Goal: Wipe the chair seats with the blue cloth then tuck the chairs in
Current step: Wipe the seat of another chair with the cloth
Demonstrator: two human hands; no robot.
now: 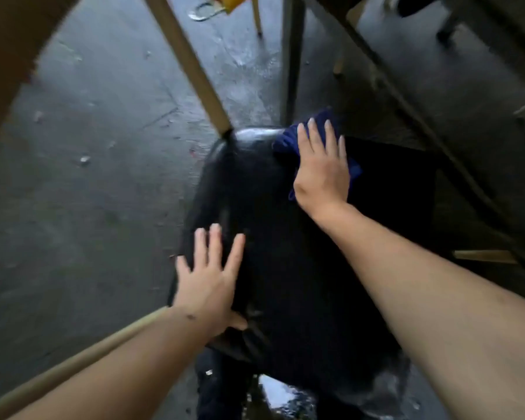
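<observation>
A black padded chair seat (273, 225) fills the middle of the view, its far edge shiny. My right hand (322, 168) lies flat, fingers spread, on the blue cloth (287, 139), pressing it onto the far part of the seat. The cloth shows around the fingers and beside the palm. My left hand (209, 277) rests palm down on the near left edge of the seat, fingers apart, holding nothing. The picture is blurred by motion.
A light wooden chair leg or frame bar (191, 62) runs from the top down to the seat's far edge. A dark metal table leg (291, 56) stands behind the seat. More furniture legs (406, 110) cross at the right. The grey floor (88, 177) is wet and littered.
</observation>
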